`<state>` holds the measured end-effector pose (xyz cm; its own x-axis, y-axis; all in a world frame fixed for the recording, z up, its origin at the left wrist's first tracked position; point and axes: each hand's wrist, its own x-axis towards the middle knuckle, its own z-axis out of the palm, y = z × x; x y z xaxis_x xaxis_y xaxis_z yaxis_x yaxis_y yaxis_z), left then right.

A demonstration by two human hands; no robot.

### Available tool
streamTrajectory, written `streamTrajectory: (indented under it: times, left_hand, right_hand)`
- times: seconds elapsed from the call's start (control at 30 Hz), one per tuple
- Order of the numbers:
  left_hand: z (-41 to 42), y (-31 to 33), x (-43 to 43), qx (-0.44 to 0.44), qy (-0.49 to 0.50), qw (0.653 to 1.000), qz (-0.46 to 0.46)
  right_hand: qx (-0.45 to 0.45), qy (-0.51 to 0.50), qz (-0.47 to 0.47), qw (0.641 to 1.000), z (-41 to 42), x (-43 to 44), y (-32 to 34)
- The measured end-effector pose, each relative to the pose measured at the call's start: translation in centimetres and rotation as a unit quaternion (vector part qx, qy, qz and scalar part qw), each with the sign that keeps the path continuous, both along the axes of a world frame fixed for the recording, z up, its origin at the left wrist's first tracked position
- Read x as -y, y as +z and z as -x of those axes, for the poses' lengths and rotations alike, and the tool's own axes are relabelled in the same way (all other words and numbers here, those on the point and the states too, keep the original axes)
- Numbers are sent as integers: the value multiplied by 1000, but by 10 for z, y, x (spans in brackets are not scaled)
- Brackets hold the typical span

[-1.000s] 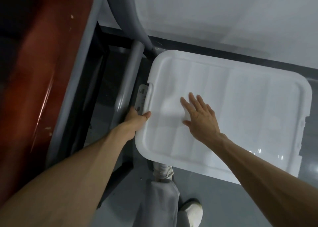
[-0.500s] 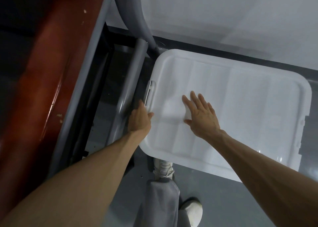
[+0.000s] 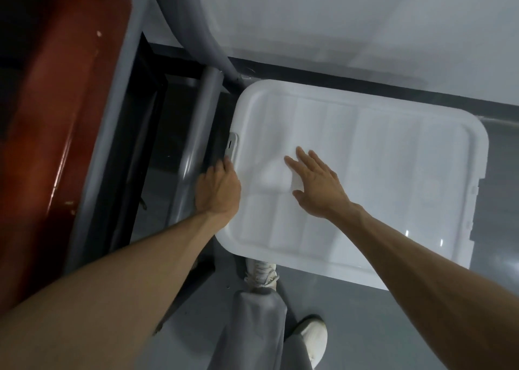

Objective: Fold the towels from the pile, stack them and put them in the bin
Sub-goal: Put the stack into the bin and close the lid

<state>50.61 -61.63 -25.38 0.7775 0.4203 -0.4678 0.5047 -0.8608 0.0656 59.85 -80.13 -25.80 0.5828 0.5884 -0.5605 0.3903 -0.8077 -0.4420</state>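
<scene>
White plastic bin lid covers the bin down on the floor, towels nowhere in sight. Right hand lies flat on top, fingers spread, I'd guess pinning it while the left hand hooks over the rim by the latch.

The bin lid is white moulded plastic, smooth, with shallow ribbed panels and a few glossy glints near its right corner. The latch on its left edge looks like duller grey plastic. The red-brown surface is glossy like lacquer, streaked with reflections and flecked with pale chips, and the tube beside it looks like smooth grey painted metal. The floor is smooth grey with a soft sheen, the trouser leg is matt grey cloth and the shoe is matt white.
</scene>
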Motion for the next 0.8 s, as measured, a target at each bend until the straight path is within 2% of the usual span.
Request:
streamTrajectory:
  times: [0.1,0.23,0.37,0.53,0.6,0.7,0.8]
  left_hand:
    - [-27,23,14,22,-72,996,37]
    - [-69,46,52,0,-142,981,131]
    - [-111,57,117,-10,-177,963,202]
    - [-122,45,171,-48,-215,952,214]
    - [-120,35,203,-55,-228,949,212]
    - [-121,20,237,-54,-191,955,220]
    - [-119,8,256,-103,-220,954,178]
  right_hand:
    - [-66,-80,-45,994,-8,16,16]
    - [-68,-233,-48,969,-17,60,41]
    - [-56,-378,-23,924,-36,135,53]
    - [-42,-533,-8,845,-49,213,46]
    - [-42,-556,13,830,-49,245,37]
    - [-51,-566,33,822,-52,273,20]
    - [-117,-588,4,800,-56,287,1]
